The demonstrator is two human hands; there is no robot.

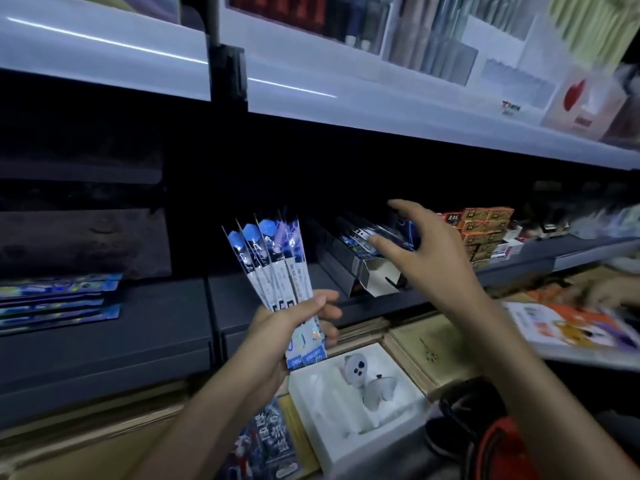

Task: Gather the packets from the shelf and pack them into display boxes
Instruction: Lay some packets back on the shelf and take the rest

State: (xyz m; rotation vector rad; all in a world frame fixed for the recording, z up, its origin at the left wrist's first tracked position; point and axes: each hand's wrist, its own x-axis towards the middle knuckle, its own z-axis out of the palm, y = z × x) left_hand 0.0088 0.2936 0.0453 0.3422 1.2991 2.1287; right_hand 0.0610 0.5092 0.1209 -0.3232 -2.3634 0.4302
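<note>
My left hand (294, 320) grips a fanned bunch of long, narrow blue and white packets (273, 258), held upright in front of the dark shelf. My right hand (426, 244) is stretched out with fingers spread, holding nothing, just in front of an open display box (367, 268) that lies tilted on the dark shelf (263, 303). Its white flap hangs open toward me and dark blue packets show inside. More flat blue packets (59, 299) lie stacked on the shelf at the far left.
Orange and red small boxes (485, 230) are stacked on the shelf to the right. Below lie a white foam tray with a small white figure (360, 393), gold-edged boxes (429, 344), printed cards (571, 323) and a black and red object (485, 427). A lit white shelf (381, 109) overhangs above.
</note>
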